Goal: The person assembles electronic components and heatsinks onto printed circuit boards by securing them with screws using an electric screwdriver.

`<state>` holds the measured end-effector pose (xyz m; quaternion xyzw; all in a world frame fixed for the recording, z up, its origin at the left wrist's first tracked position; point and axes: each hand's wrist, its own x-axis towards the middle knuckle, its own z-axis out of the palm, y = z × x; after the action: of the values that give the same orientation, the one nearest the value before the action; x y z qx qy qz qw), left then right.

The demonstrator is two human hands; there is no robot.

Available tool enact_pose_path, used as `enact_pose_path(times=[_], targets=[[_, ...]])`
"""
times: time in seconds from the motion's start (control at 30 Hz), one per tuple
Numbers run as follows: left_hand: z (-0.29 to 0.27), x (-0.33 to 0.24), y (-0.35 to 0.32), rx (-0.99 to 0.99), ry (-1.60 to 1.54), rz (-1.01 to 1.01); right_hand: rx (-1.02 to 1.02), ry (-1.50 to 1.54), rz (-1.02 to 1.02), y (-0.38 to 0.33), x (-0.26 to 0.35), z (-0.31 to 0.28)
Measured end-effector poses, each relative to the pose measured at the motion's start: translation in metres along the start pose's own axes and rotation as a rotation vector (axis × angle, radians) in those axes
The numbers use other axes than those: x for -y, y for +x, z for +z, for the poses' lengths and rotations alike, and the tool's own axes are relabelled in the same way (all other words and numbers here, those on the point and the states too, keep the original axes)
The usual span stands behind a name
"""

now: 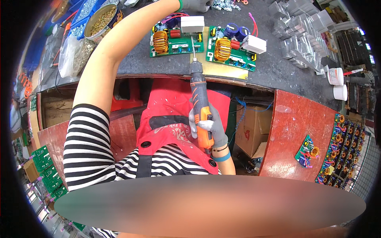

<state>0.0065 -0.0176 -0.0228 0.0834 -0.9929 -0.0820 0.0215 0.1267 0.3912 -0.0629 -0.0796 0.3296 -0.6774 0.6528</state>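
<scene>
My right hand (pixel 216 127), in a grey glove, is wrapped round an orange and black electric screwdriver (pixel 199 93). Its long bit points away from me and reaches over the left green circuit board (pixel 183 44), by a white-sided heatsink block (pixel 192 23). A second circuit board (pixel 239 64) with a copper coil and blue capacitors lies to the right. Both boards rest partly on a yellowish sheet (pixel 222 72). My left hand (pixel 195 4), gloved too, is stretched to the far edge beside a pile of small metal pieces (pixel 226 4); its fingers are partly cut off by the frame.
A tub of brass-coloured screws (pixel 104 24), blue bins (pixel 84 11) and a plastic bag (pixel 71 57) stand at left. Stacked aluminium heatsinks (pixel 303 37) and white tubs (pixel 335 76) are at right. More boards sit on a rack (pixel 342 152) and a red panel (pixel 287 139).
</scene>
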Motion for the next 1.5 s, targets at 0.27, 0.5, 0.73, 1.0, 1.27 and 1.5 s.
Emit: enact_pose_path(times=[0.27, 0.5, 0.73, 1.0, 1.27, 1.5], targets=[[-0.043, 0.006, -0.038, -0.218, -0.385, 0.145, 0.020, -0.027, 0.014, 0.005, 0.008, -0.004], [-0.079, -0.021, -0.086, -0.243, -0.009, -0.198, -0.022, -0.180, 0.012, 0.004, 0.012, -0.002], [-0.053, -0.048, -0.128, -0.271, -0.439, -0.152, -0.137, -0.364, -0.066, 0.006, 0.002, 0.010], [-0.036, -0.063, -0.146, -0.320, -0.437, -0.005, -0.286, -0.662, -0.072, 0.005, 0.005, 0.025], [-0.034, -0.062, -0.146, -0.293, -0.455, -0.046, -0.433, -1.167, -0.140, 0.007, 0.008, 0.037], [-0.037, -0.069, -0.143, -0.309, -0.461, -0.081, -0.186, -0.527, -0.020, 0.012, 0.008, 0.009]])
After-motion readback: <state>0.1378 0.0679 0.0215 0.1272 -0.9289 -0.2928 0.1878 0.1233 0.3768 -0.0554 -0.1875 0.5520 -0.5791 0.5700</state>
